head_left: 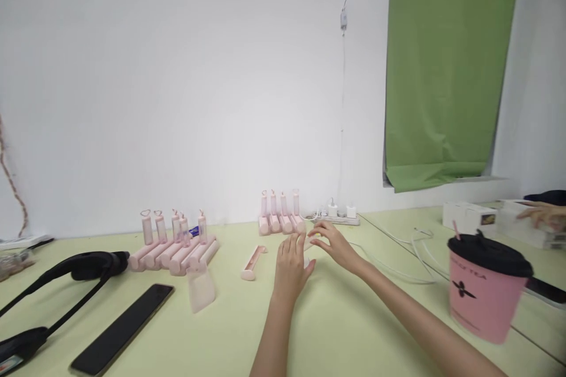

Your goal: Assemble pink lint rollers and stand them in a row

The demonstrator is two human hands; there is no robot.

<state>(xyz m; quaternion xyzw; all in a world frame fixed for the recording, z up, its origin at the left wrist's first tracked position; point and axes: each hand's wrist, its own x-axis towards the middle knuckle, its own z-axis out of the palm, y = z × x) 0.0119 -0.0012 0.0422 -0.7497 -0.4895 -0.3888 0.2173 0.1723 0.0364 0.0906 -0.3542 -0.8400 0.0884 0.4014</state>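
Over the middle of the table my left hand (292,262) reaches forward, back side up. Its fingers lie together and bend down at the tips, with the thumb out to the right. A small whitish piece (306,261) shows between thumb and fingers, mostly hidden. My right hand (332,244) comes in from the right, fingers and thumb curled towards the left fingertips around something pale and small. What it is, I cannot make out. Left of my hands lies an open pink trough-shaped case (253,263). Pink cylinders with clear tubes (283,221) stand just beyond them.
More pink cylinders and tubes (174,250) stand left, near a translucent pouch (201,288). A phone (124,327) and black headset (84,265) lie nearer. Right are white cables (413,256), a power strip (340,220), a pink cup (486,294), white boxes (464,217) and another person's hand (543,213).
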